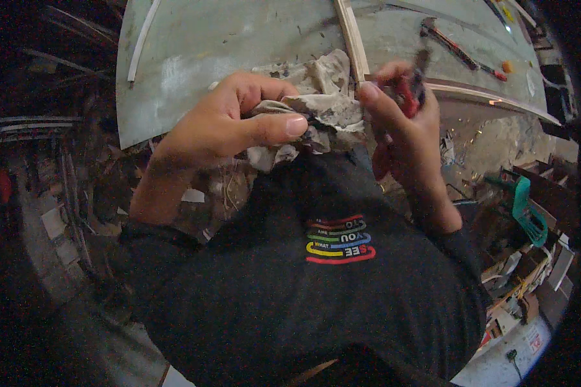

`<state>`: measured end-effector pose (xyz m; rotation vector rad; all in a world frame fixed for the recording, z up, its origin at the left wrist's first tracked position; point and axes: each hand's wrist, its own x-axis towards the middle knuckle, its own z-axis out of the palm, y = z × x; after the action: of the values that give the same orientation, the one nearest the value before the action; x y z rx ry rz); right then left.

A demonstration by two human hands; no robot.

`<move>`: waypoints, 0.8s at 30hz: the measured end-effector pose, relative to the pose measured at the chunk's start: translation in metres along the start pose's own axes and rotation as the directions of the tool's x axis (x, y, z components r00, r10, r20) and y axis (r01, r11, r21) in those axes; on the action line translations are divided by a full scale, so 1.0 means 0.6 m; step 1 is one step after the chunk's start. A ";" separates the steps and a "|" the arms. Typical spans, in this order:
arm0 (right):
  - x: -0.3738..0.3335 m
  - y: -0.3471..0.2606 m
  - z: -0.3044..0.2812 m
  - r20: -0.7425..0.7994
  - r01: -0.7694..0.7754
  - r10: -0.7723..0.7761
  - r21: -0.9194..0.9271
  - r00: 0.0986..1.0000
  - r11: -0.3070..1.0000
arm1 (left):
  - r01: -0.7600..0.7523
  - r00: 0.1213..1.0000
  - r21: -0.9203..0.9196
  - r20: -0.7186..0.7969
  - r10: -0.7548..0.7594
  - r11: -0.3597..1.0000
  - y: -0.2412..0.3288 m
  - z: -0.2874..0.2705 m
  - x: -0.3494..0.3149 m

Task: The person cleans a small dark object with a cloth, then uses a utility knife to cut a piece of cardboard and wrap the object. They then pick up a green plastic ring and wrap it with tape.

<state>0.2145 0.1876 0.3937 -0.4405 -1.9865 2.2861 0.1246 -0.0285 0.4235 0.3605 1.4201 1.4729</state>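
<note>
At the table [193,45] — a rag [332,111] is pinched by the left hand [221,121], a red-handled tool [407,102] gripped by the right hand [412,135].

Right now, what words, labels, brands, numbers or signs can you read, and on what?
I won't copy wording, but printing shows here:
Black shirt: lettering among red, green, blue and yellow bars, partly legible.
White surface, lower right: small red marks, too blurred to read.

Rag [329,80] at near edge of worktable [187,90], wooden strip [352,39] beyond rag, hammer [456,48] on worktable far right, narrow strip [142,40] far left
</note>
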 end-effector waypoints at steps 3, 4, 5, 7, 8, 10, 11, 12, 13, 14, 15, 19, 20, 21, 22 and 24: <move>-0.019 0.012 -0.001 -0.064 0.147 -0.154 -0.104 0.986 0.984 | -0.031 0.999 -0.001 -0.040 0.031 1.000 -0.014 -0.002 0.012; -0.025 0.018 0.003 -0.011 0.223 -0.227 -0.138 0.974 0.965 | -0.029 0.998 -0.002 -0.056 0.029 1.000 -0.019 0.000 0.014; -0.030 0.023 0.006 0.043 0.297 -0.294 -0.167 0.955 0.940 | -0.028 0.998 -0.011 -0.052 0.028 1.000 -0.023 0.001 0.016; -0.028 0.038 0.016 0.066 0.361 -0.356 -0.103 0.932 0.927 | -0.056 0.997 -0.029 -0.051 0.054 0.998 -0.027 0.003 0.019; -0.022 0.044 0.018 0.087 0.377 -0.368 -0.135 0.926 0.916 | -0.065 0.997 -0.016 -0.053 0.064 0.998 -0.028 0.004 0.020; -0.014 0.051 0.020 0.133 0.464 -0.446 -0.316 0.885 0.827 | -0.102 0.993 -0.006 -0.061 0.102 0.995 -0.025 0.005 0.023; -0.011 0.052 0.018 0.141 0.453 -0.430 -0.286 0.892 0.844 | -0.103 0.994 0.017 -0.041 0.103 0.995 -0.024 0.005 0.023; -0.010 0.052 0.018 0.133 0.424 -0.403 -0.262 0.906 0.867 | -0.101 0.995 0.038 -0.021 0.102 0.994 -0.022 0.004 0.024; -0.009 0.050 0.015 0.126 0.403 -0.383 -0.236 0.915 0.884 | -0.098 0.995 0.058 -0.015 0.099 0.994 -0.020 0.003 0.024; -0.009 0.047 0.012 0.116 0.351 -0.333 -0.212 0.936 0.912 | -0.090 0.996 0.063 0.004 0.090 0.994 -0.019 0.003 0.024; -0.010 0.043 0.010 0.108 0.303 -0.287 -0.185 0.952 0.935 | -0.079 0.997 0.063 0.007 0.078 0.995 -0.018 0.002 0.022; -0.006 0.023 -0.011 0.300 0.175 -0.111 -0.196 0.948 0.965 | -0.034 0.999 0.116 -0.027 0.037 0.993 -0.018 -0.001 0.008; -0.005 0.021 -0.009 0.308 0.058 0.000 -0.180 0.951 0.982 | -0.021 1.000 0.140 0.009 0.020 0.990 -0.016 -0.008 0.005; -0.003 0.016 -0.011 0.321 -0.018 0.063 -0.141 0.945 0.990 | -0.011 0.999 0.165 0.043 0.004 0.986 -0.013 -0.013 0.002; -0.002 0.012 -0.011 0.336 -0.094 0.124 -0.104 0.934 0.990 | -0.013 0.998 0.182 0.057 0.003 0.983 -0.014 -0.017 0.001; -0.002 0.000 -0.014 0.222 -0.257 0.260 -0.044 0.940 0.965 | 0.015 0.998 0.101 0.056 -0.020 0.995 -0.015 -0.019 -0.003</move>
<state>0.2180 0.1955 0.3927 -0.4897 -2.1659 2.5852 0.1207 -0.0385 0.4133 0.4483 1.4520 1.3696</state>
